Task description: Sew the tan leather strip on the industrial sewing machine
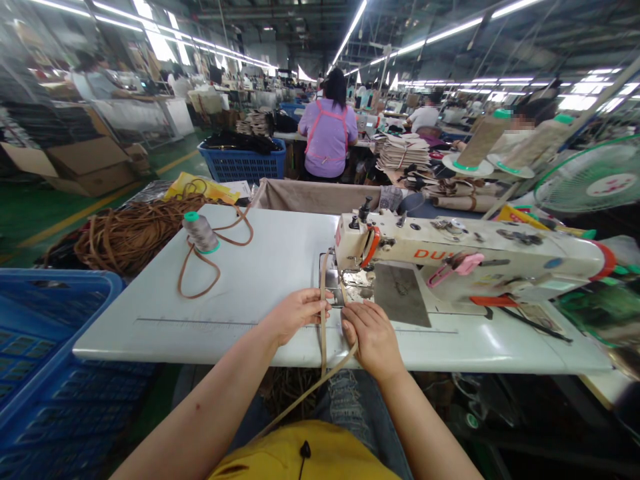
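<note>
A narrow tan strap (323, 313) runs from under the presser foot of a white sewing machine (465, 257) toward me and off the table's front edge. My left hand (295, 313) pinches the strap from the left, just in front of the needle. My right hand (370, 337) lies palm down on the table to the right of the strap, fingers curled over a second run of strap that drops diagonally to my lap. Both hands sit close together in front of the needle plate.
A grey thread spool (200, 232) with a brown cord loop lies on the white table (210, 320). A heap of brown cord (135, 230) is at the left, blue crates (50, 373) at the near left. A fan (595, 177) stands right. A person in purple (327, 130) sits ahead.
</note>
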Motion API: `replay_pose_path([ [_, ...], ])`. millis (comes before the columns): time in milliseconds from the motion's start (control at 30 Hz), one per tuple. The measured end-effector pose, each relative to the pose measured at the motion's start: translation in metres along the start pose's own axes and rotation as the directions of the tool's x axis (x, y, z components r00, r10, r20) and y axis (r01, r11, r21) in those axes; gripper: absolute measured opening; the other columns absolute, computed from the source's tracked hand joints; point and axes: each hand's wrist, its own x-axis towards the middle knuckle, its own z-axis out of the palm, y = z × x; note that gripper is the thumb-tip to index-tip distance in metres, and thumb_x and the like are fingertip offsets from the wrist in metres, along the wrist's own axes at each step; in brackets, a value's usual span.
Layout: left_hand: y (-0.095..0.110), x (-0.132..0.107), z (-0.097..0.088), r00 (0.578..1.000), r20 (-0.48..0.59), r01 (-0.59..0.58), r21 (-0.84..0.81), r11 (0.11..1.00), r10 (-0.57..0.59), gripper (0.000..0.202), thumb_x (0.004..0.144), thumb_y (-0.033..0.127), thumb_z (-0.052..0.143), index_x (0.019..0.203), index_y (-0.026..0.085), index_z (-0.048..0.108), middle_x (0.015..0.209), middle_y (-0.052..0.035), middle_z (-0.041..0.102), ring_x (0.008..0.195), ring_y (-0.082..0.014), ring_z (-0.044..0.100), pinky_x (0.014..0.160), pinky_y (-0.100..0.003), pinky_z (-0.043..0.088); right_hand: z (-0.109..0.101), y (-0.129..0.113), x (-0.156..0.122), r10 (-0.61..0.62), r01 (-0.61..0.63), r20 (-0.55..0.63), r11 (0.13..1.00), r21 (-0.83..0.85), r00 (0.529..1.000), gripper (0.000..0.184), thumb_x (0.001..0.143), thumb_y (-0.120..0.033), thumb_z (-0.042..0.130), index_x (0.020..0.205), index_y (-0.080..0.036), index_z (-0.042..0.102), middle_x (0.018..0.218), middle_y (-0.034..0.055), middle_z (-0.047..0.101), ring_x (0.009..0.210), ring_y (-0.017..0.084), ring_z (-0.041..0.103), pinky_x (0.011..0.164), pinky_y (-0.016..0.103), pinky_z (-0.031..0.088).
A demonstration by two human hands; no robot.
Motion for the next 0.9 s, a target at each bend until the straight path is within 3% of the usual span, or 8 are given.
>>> replay_pose_path([
  [900, 0.0019, 0.0005, 0.0001, 1.000, 0.010, 0.005, 0.006, 1.000, -0.005, 0.060, 0.060, 0.048, 0.099, 0.106, 0.016, 0.078, 0.095, -0.0059, 0.071, 0.085, -0.0161, 0.063, 0.089, -0.036, 0.051, -0.0006, -0.0002, 0.0004, 0.007, -0.007, 0.011, 1.000, -0.004, 1.000, 0.029, 0.110, -0.029, 0.048, 0.120, -0.019, 0.073, 0.121, 0.0089, 0.078, 0.115, 0.024, 0.070, 0.113, 0.047, 0.047],
])
